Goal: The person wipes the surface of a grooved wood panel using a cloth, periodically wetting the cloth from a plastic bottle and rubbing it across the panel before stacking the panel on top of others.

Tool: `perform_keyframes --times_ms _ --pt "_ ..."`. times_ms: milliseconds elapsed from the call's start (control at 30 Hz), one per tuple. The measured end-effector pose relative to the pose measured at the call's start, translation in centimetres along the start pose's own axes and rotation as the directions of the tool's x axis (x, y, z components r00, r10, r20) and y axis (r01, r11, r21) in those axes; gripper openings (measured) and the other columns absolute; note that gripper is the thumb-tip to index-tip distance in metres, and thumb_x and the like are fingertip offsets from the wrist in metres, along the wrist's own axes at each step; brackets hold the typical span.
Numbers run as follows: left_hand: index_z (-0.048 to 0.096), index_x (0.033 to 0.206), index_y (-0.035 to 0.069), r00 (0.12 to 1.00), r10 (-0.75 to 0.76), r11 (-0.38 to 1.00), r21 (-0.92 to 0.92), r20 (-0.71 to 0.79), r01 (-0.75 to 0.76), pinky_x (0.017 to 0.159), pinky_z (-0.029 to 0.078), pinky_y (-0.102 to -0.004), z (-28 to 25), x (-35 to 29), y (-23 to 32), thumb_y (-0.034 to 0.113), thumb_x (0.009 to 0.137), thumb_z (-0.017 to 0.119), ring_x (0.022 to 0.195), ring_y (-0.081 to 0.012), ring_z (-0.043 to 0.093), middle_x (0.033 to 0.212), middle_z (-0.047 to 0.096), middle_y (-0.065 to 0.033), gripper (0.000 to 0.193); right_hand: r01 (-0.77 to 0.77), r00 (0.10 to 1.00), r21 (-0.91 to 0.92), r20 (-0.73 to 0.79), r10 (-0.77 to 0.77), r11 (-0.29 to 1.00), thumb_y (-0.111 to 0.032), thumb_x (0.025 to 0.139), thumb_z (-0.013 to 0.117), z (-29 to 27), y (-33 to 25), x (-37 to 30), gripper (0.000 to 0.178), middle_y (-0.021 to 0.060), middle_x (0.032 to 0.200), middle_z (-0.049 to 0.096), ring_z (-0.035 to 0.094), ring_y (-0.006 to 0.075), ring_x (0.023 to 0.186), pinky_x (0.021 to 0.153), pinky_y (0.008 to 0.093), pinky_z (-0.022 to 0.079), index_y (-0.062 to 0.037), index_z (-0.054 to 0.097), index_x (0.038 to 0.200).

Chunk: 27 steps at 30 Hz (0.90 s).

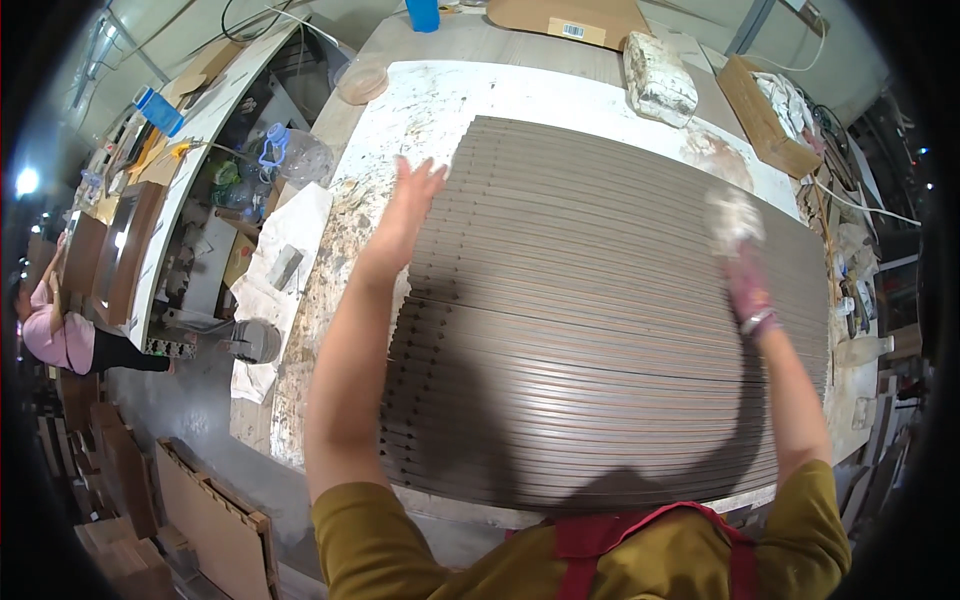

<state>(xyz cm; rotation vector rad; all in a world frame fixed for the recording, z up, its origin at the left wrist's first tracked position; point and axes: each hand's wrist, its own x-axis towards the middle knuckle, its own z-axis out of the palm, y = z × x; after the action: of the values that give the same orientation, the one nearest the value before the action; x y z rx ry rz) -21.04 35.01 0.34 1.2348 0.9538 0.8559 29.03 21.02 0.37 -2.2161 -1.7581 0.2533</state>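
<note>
a person leans over a bank of grey-brown strips point(600, 330) laid edge to edge across a paint-stained desk point(420, 105), their long axis running left to right in front of the body. the left hand point(410, 205) rests at the strips' left ends, fingers spread wide and flat, holding nothing, forearm stretched up from the lower edge. the right hand point(745, 285), in a pink glove, is closed on a white rag point(732, 215) near the strips' right ends, blurred, arm raised and reaching out. the strips lie directly under both hands, so each hand is nearest its own end of the bank. a white wrapped block point(660, 80) sits at the desk's far edge, well apart. another person in pink point(50, 330) works at far left.
</note>
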Motion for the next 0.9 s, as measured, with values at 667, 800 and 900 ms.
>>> perform_keyframes --times_ms 667,800,900 --pt "0.024 0.146 0.005 0.96 0.154 0.979 0.166 -0.233 -0.117 0.114 0.018 -0.0362 0.5 5.4 2.6 0.061 0.095 0.023 0.139 -0.0296 0.027 0.149 0.031 -0.0177 0.076 0.304 0.952 -0.152 0.092 -0.293 0.94 -0.018 0.091 0.048 4.0 -8.1 2.7 0.041 0.0263 0.137 0.041 0.033 0.04 0.132 0.11 0.049 0.026 -0.0063 0.048 0.131" --pt "0.042 0.137 0.003 0.918 0.387 0.81 0.51 -0.091 -0.291 0.11 0.027 -0.0368 3.8 12.6 1.5 0.047 0.099 0.031 0.131 -0.0346 0.037 0.146 0.036 -0.0194 0.059 -0.096 0.948 -0.316 -0.317 -0.01 0.944 -0.022 0.094 0.046 -2.3 14.3 2.0 0.04 0.0288 0.12 0.054 0.05 0.0445 0.113 0.099 0.0479 0.038 0.0038 0.05 0.123" --pt "0.046 0.135 0.01 0.945 0.312 0.472 0.879 -0.097 -0.066 0.103 0.038 -0.0423 6.9 13.3 -0.3 0.039 0.098 0.034 0.121 -0.0384 0.044 0.144 0.038 -0.0166 0.049 -0.132 0.987 -0.28 -0.127 0.1 0.951 -0.027 0.093 0.047 -0.9 3.4 3.1 0.04 0.0258 0.116 0.057 0.052 0.0434 0.109 0.097 0.0456 0.04 0.0018 0.054 0.12"
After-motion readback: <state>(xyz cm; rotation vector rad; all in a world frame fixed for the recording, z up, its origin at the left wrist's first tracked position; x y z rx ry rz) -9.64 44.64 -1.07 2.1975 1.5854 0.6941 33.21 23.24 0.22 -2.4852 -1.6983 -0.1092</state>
